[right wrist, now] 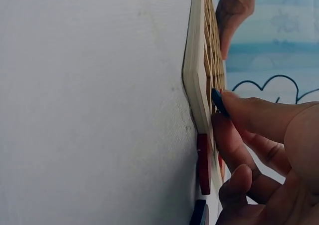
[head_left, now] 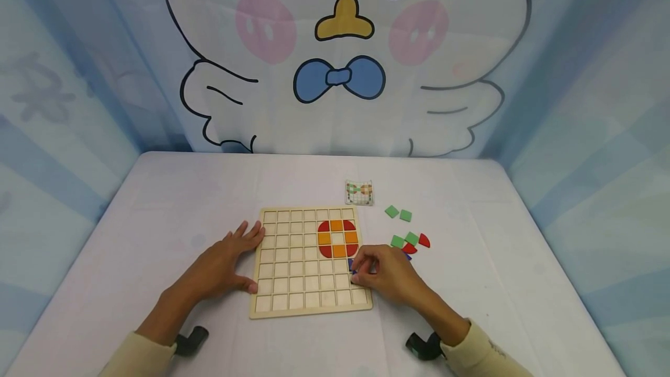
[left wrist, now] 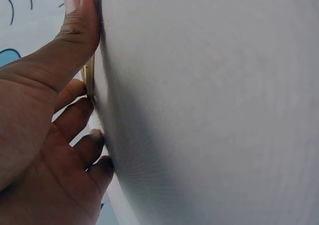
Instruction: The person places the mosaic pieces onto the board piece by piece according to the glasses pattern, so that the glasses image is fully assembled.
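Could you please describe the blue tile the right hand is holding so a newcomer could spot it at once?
Start at the wooden grid board on the white table. Below its red-and-orange ring, the right hand pinches the blue tile at the right edge. Loose green tiles lie apart; this one alone is blue and held on the board.

Loose tiles right of board

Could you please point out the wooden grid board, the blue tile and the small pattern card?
Wooden grid board [head_left: 293,284]: head view, empty lower cells.
Blue tile [right wrist: 218,101]: right wrist view, tile's edge.
Pattern card [head_left: 359,192]: head view, card's middle.
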### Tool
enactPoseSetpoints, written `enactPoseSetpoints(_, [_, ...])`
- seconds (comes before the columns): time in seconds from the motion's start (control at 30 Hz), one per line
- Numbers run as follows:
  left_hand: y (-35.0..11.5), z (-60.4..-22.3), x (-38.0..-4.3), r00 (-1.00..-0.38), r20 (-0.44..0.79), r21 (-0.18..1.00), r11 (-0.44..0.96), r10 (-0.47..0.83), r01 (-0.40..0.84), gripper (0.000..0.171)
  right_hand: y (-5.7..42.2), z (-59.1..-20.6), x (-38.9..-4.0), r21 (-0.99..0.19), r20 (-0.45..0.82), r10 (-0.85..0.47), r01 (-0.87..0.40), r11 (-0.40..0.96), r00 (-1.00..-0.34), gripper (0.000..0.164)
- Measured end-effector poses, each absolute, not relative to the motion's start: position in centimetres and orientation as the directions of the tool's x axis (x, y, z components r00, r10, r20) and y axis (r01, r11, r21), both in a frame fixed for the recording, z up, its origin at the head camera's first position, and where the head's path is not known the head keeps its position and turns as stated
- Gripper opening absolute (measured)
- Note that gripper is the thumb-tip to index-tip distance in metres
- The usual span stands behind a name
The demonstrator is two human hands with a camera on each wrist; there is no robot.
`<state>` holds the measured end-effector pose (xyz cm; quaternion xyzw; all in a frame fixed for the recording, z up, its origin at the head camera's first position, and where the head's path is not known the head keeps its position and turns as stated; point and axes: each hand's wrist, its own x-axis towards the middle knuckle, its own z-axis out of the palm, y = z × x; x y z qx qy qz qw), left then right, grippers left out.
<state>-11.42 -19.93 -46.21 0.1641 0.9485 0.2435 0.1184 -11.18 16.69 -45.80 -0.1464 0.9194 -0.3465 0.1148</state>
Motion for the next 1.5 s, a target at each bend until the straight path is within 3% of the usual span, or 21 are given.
enactPoseSetpoints(0.93, [-19.9, -46.1, -11.3, -0.919, -0.142, 0.504, 0.826, 0.369, 0.254, 0.121, 16.5, -45.4, -11.1, -0.654, -0.144, -0.34, -0.169, 0.738, -0.93, 0.011])
enactPoseSetpoints(1.5, [-19.9, -46.1, -11.3, -0.918, -0.144, 0.506, 0.825, 0.369, 0.252, 0.122, 19.8, -43.9, -12.1, -0.622, -0.105, -0.183, -0.079, 0.779, -0.978, 0.005])
